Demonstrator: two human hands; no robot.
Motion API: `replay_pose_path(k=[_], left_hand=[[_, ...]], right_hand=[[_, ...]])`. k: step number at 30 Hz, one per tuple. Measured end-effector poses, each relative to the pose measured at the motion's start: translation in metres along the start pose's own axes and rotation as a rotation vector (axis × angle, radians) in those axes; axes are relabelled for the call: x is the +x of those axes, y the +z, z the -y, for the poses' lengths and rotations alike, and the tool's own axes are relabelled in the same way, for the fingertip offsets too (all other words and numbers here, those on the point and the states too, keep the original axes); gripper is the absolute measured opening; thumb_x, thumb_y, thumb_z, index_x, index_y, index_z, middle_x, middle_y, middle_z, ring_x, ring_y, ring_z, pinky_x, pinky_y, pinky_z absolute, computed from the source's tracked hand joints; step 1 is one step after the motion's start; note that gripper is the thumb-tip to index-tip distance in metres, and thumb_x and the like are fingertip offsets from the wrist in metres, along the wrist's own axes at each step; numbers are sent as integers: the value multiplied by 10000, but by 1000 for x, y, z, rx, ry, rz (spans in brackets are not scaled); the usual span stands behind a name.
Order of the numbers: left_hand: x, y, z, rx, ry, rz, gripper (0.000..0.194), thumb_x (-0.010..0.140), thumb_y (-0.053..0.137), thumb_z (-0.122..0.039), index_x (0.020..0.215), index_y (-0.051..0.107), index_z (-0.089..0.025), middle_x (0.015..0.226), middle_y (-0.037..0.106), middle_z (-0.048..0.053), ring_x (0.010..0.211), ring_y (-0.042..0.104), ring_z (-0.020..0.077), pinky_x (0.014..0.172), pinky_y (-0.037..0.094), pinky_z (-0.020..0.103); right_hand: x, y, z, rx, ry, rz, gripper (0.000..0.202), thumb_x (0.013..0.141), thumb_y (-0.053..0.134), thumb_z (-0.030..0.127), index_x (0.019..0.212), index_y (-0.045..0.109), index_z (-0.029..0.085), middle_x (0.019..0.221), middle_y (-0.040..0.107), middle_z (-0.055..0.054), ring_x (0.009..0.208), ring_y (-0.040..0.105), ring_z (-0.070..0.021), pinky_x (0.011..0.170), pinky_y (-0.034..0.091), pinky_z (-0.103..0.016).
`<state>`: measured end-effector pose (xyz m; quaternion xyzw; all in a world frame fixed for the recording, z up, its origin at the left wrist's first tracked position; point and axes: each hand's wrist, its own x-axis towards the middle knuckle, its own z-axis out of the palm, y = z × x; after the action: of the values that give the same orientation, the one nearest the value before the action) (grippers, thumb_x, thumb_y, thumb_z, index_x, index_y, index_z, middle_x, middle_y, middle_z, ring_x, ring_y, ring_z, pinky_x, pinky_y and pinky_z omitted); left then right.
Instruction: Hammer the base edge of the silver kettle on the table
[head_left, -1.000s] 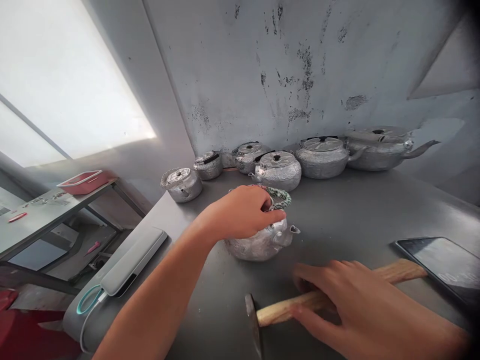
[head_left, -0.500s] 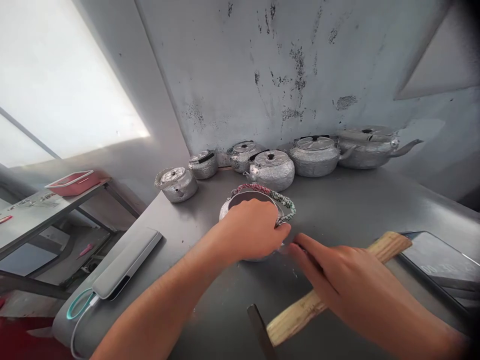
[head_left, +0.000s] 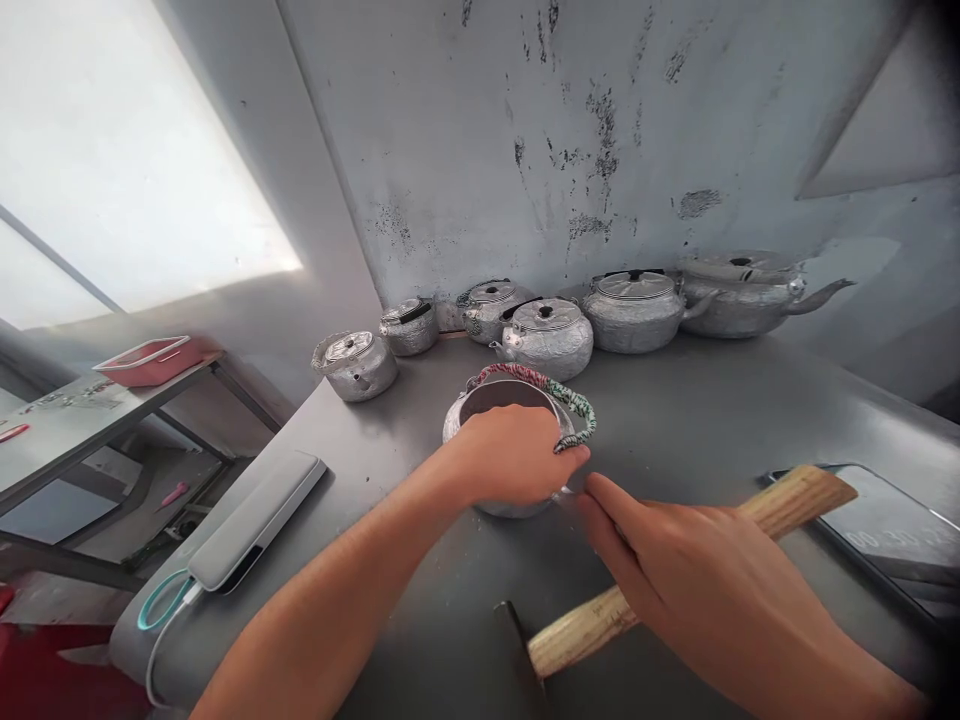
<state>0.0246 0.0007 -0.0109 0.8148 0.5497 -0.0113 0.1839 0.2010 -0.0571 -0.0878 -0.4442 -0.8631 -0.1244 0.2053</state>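
We have two hands at one open, dented silver metal kettle (head_left: 453, 424) on the grey table (head_left: 660, 420). Our left hand (head_left: 517, 452) is closed over its near rim, fingers out of sight in the opening and thumb outside, beside the lower end of the one arched handle (head_left: 576, 402), wrapped in red, white and green cord. Our right hand (head_left: 697, 565) has its fingertips at the one short spout (head_left: 564, 493), just below the left thumb; we cannot tell whether they grip it. Under the right palm runs the pale wooden shaft of one hammer (head_left: 577, 630), its dark metal head to the left of that hand; how firmly we hold it is hidden. One black-edged phone (head_left: 885, 530) lies to the right, partly behind the shaft. Beyond the left hand stand six lidded silver kettles (head_left: 551, 345), two ahead and to the left, four ahead and to the right or straight on, near one stained grey wall (head_left: 450, 140). Left of our left forearm lie one grey power bank (head_left: 259, 520) and one white cable with a teal loop (head_left: 154, 608). Farther left, one pink basket (head_left: 154, 367) sits on a second table (head_left: 52, 440).
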Motion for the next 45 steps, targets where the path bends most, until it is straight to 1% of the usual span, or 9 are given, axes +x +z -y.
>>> replay_pose_path(k=[6,12,16,20,26,29,32,36,45], left_hand=[[6,0,8,-20,30,53,471,950,409,-548,615,428,-218,641,562,48,642,559,199,610,376,328],[7,-1,10,-8,6,58,490,942,418,-585,641,486,-205,701,624,67,675,594,204,616,404,328],[11,-2,15,-24,36,59,485,951,423,-574,634,450,-209,689,588,40,685,572,191,623,390,317],[14,-6,22,-83,61,88,504,942,455,-582,612,399,-205,649,524,1,610,500,151,579,332,313],[13,-8,22,-75,50,90,490,912,490,-594,625,411,-205,667,536,-12,605,481,145,551,284,312],[12,-8,21,-82,48,82,460,888,522,-594,650,452,-207,711,566,-11,636,503,148,553,290,301],[12,-6,22,-88,65,80,466,875,539,-594,635,446,-205,688,558,-17,614,493,140,538,283,305],[13,-4,25,-102,57,98,463,876,536,-603,653,452,-206,707,563,-18,611,491,135,535,286,306],[14,-5,26,-92,74,114,476,876,530,-614,658,429,-203,718,567,-14,636,514,143,555,305,309]], right_hand=[[2,2,0,38,-4,-46,391,1071,295,285,719,462,258,406,539,68,274,542,-189,463,76,-313],[0,1,-1,55,19,-26,425,1087,261,335,712,450,271,385,518,71,262,521,-204,461,76,-306],[-2,4,-3,14,71,5,312,1046,394,457,890,573,255,381,551,66,291,565,-249,476,84,-291],[-4,6,-4,-33,127,125,200,956,534,423,930,623,246,411,615,28,365,646,-309,503,99,-299],[-4,7,-4,11,206,303,262,969,498,392,1133,655,261,544,710,-3,510,721,-336,521,144,-309],[-3,7,-4,14,192,262,283,958,534,409,1166,651,256,497,681,13,466,701,-337,513,137,-306],[-4,7,-4,15,142,188,215,961,543,410,1045,662,251,458,653,21,414,676,-329,507,116,-306],[-4,8,-5,32,46,108,331,1046,384,394,851,616,261,438,616,26,344,628,-286,494,87,-322],[-1,2,-6,1,-91,-71,527,1115,182,353,758,555,249,391,549,53,271,558,-208,446,118,-351]])
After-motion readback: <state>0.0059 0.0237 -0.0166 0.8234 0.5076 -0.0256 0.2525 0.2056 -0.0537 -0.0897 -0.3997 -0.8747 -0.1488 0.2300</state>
